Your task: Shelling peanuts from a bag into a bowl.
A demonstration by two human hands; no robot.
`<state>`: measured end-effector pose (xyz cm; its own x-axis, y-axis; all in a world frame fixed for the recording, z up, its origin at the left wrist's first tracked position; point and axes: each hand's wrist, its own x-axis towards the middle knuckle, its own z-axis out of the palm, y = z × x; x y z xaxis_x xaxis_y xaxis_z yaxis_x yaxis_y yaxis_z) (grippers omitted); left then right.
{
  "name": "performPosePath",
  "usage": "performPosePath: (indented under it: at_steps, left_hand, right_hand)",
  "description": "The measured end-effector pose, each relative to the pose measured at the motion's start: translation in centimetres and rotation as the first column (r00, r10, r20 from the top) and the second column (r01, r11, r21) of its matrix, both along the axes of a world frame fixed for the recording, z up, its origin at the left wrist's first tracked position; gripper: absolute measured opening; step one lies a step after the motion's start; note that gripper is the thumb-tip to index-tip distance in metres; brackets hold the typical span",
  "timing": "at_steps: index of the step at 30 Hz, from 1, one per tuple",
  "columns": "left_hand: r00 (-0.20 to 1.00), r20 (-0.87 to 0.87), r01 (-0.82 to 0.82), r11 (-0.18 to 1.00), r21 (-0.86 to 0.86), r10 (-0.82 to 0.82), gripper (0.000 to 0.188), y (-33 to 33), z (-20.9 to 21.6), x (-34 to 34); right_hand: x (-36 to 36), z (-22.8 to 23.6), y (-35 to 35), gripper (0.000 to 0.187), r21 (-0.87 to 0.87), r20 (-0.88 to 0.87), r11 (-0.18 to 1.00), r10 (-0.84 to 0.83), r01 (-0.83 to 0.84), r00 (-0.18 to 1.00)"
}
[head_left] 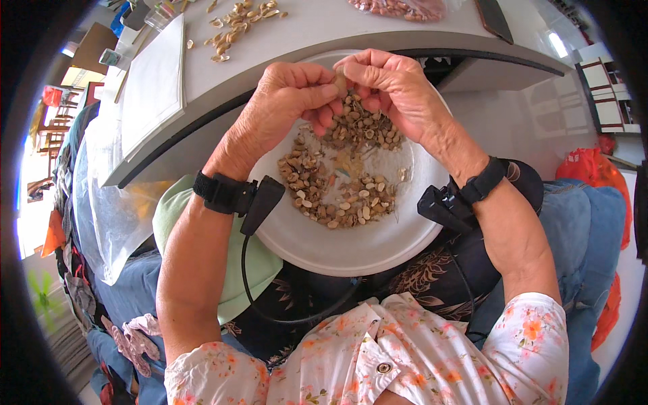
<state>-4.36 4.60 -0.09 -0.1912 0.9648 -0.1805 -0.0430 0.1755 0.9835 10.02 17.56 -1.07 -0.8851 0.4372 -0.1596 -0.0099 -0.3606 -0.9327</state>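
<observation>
Table: bears further stock. Basin: partly below it, strewn with husks; much shelling appears done. Left hand and right hand: fingers curled, thumbs and fingertips pinching one pod. Pile: whole pods or shells, cannot tell; any whole ones remain. Bag: reddish kernels inside. Pod: above the basin's far side, long axis roughly fore-and-aft; leading end unclear.

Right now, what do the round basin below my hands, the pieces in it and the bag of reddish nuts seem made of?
Basin: probably plastic, perhaps metal; pale, satin, softly shaded.
Pieces: apparently dry nut shell; matte, tan and brown, many curved.
Bag: likely thin plastic film; glossy and see-through.
</observation>
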Motion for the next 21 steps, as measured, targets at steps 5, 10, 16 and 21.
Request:
performPosePath:
  at_steps: [5,10,16,21]
  left_hand:
    - [0.998,0.049,-0.034,0.999,0.014,0.033,0.018,0.3,-0.4,0.1]
    - [0.969,0.181,-0.188,0.978,0.091,0.169,0.019,0.5,-0.7,-0.1]
    - [0.933,0.3,-0.248,0.96,0.128,0.2,0.02,0.5,-1.4,-0.1]
    - [0.925,0.332,-0.235,0.965,0.119,0.185,0.02,0.5,-1.3,0.0]
  right_hand:
    - [0.3,-0.1,0.1,0.017,0.178,0.031,0.984,-0.032,0.026,0.999]
    - [0.3,0.2,-0.3,0.013,0.091,0.02,0.991,-0.096,0.094,0.995]
    - [0.1,0.0,-0.7,0.013,0.058,0.008,0.991,-0.118,0.117,0.993]
    - [0.1,-0.1,-0.8,0.011,0.051,0.006,0.995,-0.085,0.084,0.996]
